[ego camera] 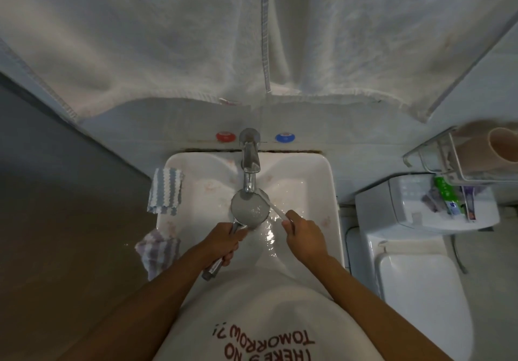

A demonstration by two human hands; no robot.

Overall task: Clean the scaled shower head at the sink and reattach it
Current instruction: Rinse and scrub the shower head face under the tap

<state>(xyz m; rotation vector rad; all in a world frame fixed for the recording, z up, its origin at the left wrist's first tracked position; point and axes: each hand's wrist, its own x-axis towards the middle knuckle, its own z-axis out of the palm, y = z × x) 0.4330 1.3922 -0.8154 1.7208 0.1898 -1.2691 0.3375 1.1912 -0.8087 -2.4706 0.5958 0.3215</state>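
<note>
White shirt fabric [260, 313] with red lettering, partly cut off by the lower edge, fills the nearest part of the view, and both bare forearms reach out from beside it over the sink [330, 189]. On the left, the left hand [224, 244] is curled round the chromed handle of the shower head [250, 206]; the fingers hide the middle of the handle, and only its metal end pokes out below the hand. Its round, flat face is turned up, grey and wet, directly under the spout of the tap [249, 161], which overlaps its far rim. Across from it, the right hand [304, 236] pinches a thin, pale, stick-like tool [276, 210] whose far end lies against the right edge of the face; blur makes it impossible to tell what kind of tool it is. Water glistens in the glossy white basin between the hands.

Two cloths hang over the sink's left rim: a checked one [157, 248] nearer, a blue-and-white striped, ribbed one [166, 191] farther. To the right stands a white toilet [420, 276], its lid closed, with tubes [445, 195] lying on the cistern. Behind the tap sit a red knob [225, 136] and a blue knob [285, 137]. A wire rack [437, 153] at the far right holds a blurred beige cup [501, 144]. Farthest, white fluffy towels [196, 38] hang down across the wall.
</note>
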